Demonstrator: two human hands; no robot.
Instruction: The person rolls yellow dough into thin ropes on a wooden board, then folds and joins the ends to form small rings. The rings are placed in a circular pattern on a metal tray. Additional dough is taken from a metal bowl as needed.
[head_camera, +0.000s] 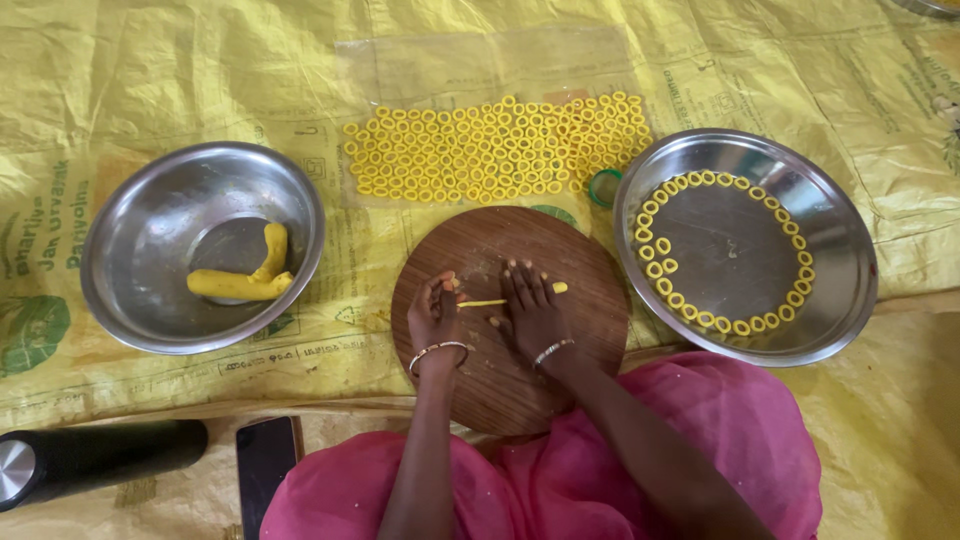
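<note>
on the round wooden board (500, 390), a thin yellow dough strip (482, 303) is being rolled under the flat, unclenched left hand (436, 318) and right hand (535, 310); grasping nothing. forming a ring is judged next, calling for light pinching.

Flattened yellow sack sheeting (150, 80) with green and red print covers the floor, a green round emblem (25, 335) at 9 o'clock. A clear plastic sheet (420, 70) lies at 12 o'clock. A dark-screened phone (265, 460) lies at 7 o'clock.
</note>
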